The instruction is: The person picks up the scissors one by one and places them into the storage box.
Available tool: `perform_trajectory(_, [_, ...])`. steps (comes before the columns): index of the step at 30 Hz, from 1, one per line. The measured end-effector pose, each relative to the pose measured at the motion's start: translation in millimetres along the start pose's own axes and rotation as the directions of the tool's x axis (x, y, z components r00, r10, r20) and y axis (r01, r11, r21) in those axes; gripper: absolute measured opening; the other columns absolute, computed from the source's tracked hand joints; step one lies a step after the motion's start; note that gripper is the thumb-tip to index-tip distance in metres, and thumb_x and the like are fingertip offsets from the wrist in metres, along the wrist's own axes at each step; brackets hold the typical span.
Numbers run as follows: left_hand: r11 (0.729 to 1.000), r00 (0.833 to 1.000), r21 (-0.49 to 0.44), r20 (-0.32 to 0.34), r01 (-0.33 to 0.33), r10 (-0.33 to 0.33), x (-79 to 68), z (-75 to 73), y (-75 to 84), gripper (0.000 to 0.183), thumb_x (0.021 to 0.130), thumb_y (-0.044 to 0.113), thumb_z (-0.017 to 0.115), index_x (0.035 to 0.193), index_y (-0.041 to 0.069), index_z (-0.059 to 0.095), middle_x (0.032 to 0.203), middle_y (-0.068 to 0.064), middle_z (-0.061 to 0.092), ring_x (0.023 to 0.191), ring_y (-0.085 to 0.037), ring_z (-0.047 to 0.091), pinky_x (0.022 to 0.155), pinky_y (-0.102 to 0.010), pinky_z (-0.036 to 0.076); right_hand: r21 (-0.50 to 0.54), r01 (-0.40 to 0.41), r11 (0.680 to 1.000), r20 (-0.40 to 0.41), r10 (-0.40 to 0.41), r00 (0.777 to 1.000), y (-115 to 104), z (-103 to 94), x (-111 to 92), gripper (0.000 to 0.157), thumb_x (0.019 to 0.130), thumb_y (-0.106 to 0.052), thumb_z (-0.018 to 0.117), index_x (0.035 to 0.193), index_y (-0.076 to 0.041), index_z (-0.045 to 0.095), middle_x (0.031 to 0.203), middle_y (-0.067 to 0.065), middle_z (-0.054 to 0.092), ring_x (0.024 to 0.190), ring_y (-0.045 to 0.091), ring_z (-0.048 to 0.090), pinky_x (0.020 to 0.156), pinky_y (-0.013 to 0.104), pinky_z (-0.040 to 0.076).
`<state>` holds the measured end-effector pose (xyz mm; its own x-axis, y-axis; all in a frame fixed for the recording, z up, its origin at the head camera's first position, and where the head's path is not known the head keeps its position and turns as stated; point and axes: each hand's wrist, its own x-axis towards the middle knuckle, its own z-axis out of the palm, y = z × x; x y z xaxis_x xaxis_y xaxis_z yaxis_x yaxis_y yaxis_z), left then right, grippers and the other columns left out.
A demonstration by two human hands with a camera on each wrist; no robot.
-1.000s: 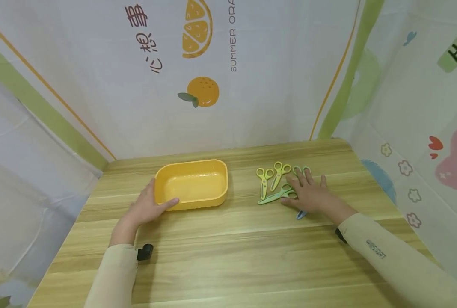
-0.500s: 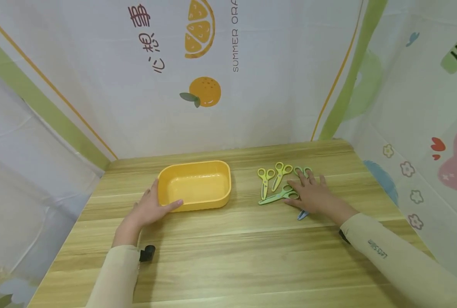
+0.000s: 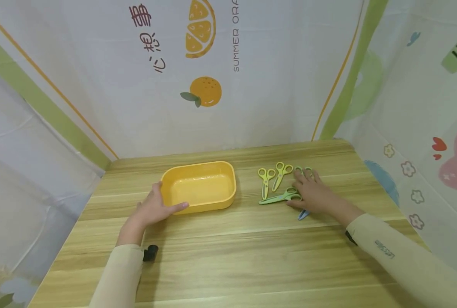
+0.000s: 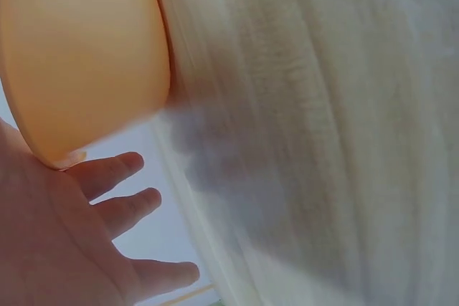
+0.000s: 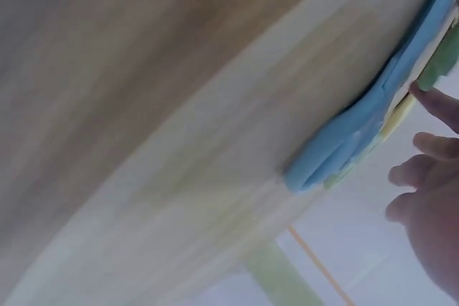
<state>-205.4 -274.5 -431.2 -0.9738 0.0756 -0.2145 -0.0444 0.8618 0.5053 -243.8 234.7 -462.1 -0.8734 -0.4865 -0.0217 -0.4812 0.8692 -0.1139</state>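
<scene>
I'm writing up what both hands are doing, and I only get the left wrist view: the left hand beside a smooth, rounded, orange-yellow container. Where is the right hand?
Observer: The right hand is over a pair of small blue scissors, hiding most of them from the head camera.
Operator: My view shows the left hand without its thumb. Where is that?
Observer: In the head view, the thumb is at the near side of the container.
Operator: Is anything else yellow on the table?
Observer: Yes: a small yellow pair of scissors and a second yellow pair lie between the container and the right hand.
</scene>
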Motion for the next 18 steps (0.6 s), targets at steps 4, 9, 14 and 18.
perform_trajectory(4, [1.0,1.0,0.001,0.003,0.004,-0.004,0.1,-0.1,-1.7,0.139,0.088,0.083,0.063,0.167,-0.003,-0.012,0.171,-0.04,0.015,0.158,-0.059,0.022,0.113,-0.091,0.006,0.063,0.021,0.998,-0.034,-0.019,0.999,5,-2.4,1,0.074,0.099,-0.052,0.072,0.14,0.009,0.061,0.17,0.032,0.031,0.157,0.06,0.023,0.129,0.073,0.01])
perform_trajectory(9, [1.0,1.0,-0.027,0.0,-0.014,0.014,1.5,0.5,-7.4,0.136,0.091,0.08,0.062,0.167,0.004,-0.023,0.174,-0.036,0.006,0.159,-0.061,0.016,0.111,-0.092,0.006,0.055,0.119,0.991,-0.177,-0.107,0.978,7,-13.1,3,0.069,0.09,-0.045,0.083,0.126,0.011,0.068,0.158,0.031,0.049,0.151,0.051,0.042,0.126,0.073,0.022])
perform_trajectory(14, [1.0,1.0,-0.012,-0.003,-0.02,0.02,3.1,1.8,-10.0,0.135,0.091,0.081,0.061,0.168,0.006,-0.018,0.175,-0.034,0.005,0.16,-0.06,0.014,0.111,-0.093,0.004,0.025,0.168,0.985,-0.314,-0.152,0.937,5,-25.5,3,0.064,0.083,-0.042,0.09,0.12,0.007,0.073,0.142,0.024,0.06,0.133,0.046,0.056,0.118,0.071,0.038])
perform_trajectory(18, [1.0,1.0,-0.002,0.01,-0.002,0.002,3.9,2.0,-8.3,0.136,0.089,0.084,0.061,0.168,0.007,-0.019,0.174,-0.036,0.007,0.159,-0.06,0.015,0.112,-0.092,0.005,0.035,0.122,0.992,-0.378,-0.1,0.92,4,-34.9,3,0.062,0.08,-0.039,0.093,0.12,0.004,0.075,0.126,0.017,0.06,0.119,0.039,0.058,0.104,0.067,0.044])
